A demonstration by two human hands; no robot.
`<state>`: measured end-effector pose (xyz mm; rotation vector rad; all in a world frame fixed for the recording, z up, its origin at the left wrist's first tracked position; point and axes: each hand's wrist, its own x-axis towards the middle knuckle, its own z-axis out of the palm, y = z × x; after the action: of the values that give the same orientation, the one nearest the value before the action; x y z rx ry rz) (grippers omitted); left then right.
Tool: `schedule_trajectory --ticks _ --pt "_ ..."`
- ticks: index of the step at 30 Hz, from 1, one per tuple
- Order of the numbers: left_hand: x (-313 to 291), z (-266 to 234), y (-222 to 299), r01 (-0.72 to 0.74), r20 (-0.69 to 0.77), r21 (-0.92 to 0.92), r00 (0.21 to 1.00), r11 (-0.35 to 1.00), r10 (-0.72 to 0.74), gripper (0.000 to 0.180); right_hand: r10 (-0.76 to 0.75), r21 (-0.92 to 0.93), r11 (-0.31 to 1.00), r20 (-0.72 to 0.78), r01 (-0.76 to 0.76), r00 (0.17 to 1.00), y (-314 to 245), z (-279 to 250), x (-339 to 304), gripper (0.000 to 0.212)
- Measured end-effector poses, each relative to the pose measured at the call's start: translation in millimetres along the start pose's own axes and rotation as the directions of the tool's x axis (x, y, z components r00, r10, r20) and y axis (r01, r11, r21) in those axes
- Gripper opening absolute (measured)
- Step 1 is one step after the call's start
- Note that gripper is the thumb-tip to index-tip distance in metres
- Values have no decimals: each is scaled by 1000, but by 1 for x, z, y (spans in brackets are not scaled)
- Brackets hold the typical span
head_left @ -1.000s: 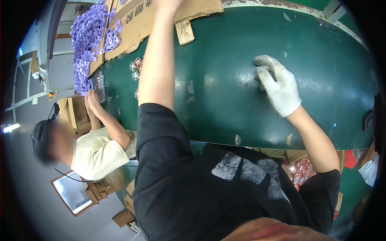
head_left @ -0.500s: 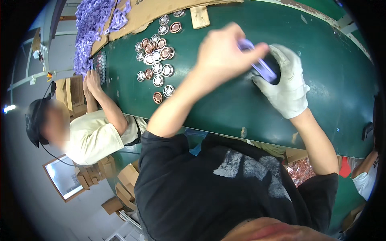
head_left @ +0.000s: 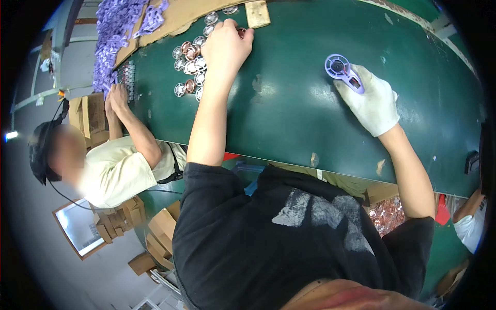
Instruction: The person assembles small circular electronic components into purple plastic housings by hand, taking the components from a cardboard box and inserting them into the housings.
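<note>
R hand [head_left: 371, 103] (white glove): fingers closed around handle end of purple frame [head_left: 347, 75], which is held tilted above desk [head_left: 289, 103], round end projecting past glove. L hand [head_left: 226, 49] (bare): over R edge of disc cluster [head_left: 191, 53], copper disc [head_left: 241, 32] showing between thumb & index; can't tell if pinched or only reached for.

Risks (my judgement):
1. Frame may twist or slip: held at one end only, glove fabric poss. slick on smooth plastic.
2. L hand may drag neighbouring discs, since several overlap.
3. Wood block [head_left: 258, 14] v. near thumb; a sideways sweep could knock it.
4. Loose inner bits could drop if frame tips further; seating unclear at this res.
</note>
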<state>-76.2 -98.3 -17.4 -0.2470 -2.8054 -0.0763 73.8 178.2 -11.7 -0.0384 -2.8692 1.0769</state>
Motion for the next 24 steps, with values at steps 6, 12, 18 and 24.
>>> schedule_trajectory --ticks 6,12,18,24 --pt "-31 -40 63 84 314 35 945 996 -91 63 32 5 999 89 -33 996 0 -6 4 41" --pt "-45 -43 32 -216 125 -402 950 890 287 40 92 -7 996 149 -93 985 4 -16 9 39" --pt "-49 -32 36 -334 97 -618 866 712 491 47 32 0 999 150 -32 988 6 -17 7 35" --pt "-64 -42 96 -545 -243 -622 817 563 523 53 73 45 995 274 -88 959 3 -23 7 31"
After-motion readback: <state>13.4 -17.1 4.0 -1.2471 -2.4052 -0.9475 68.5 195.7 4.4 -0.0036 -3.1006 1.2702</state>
